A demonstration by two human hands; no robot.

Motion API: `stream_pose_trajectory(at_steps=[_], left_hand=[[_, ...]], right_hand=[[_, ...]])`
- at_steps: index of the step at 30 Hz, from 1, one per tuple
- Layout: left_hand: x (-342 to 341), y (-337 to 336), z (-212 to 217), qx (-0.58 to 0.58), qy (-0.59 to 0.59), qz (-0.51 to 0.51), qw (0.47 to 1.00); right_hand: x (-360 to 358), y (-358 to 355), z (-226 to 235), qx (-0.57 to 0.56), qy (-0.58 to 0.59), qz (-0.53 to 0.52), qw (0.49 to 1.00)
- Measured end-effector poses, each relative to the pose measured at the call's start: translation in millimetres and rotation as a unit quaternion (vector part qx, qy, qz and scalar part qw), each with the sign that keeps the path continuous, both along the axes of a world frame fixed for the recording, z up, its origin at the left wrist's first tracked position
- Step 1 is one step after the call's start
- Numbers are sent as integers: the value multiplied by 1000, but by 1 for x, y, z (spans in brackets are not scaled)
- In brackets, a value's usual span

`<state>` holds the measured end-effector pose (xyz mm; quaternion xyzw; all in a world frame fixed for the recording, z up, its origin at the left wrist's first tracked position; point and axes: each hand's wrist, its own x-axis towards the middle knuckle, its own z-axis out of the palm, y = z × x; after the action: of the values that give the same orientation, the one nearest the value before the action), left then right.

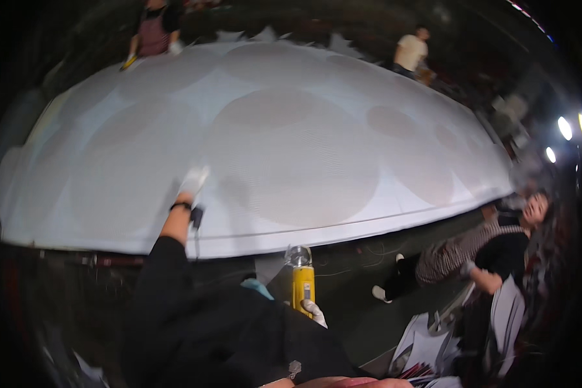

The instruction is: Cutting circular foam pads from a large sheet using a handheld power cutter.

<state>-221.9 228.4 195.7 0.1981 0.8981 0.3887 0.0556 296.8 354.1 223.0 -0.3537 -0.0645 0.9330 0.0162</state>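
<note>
A broad, pale sheet of cloth (pixel 226 236) with large darker round areas covers a big table in front of me. My left hand (pixel 194 180), in a white glove, reaches over its near part with fingers stretched out. The fingertips are blurred, and whether they press on the cloth I cannot tell. A dark band circles that wrist, and a small black object (pixel 197 216) is beside it. Below the near edge, my right hand (pixel 315 313), also gloved, is closed around a yellow electric rotary cutter (pixel 302 284). Its round, shiny head points toward the cloth; the blade is not distinct.
A person in an apron (pixel 154 32) stands at the far left edge, holding something yellow. Another person in a light shirt (pixel 410 52) is at the far right. Nearer on the right, a person in striped clothing (pixel 452 255) stands beside pale cut pieces (pixel 427 343).
</note>
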Motion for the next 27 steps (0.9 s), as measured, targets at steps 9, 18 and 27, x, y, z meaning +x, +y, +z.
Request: stream_pose_trajectory(at_steps=[9,18,27], left_hand=[[33,9,-47,-315,43,17,948],[45,17,-57,-177,219,149,948],[78,2,-54,-234,-161,30,958]], right_hand=[[-16,-26,8,48,8,-16,999],[-9,-9,-52,110,49,-52,991],[-7,9,-32,123,9,-38,992]])
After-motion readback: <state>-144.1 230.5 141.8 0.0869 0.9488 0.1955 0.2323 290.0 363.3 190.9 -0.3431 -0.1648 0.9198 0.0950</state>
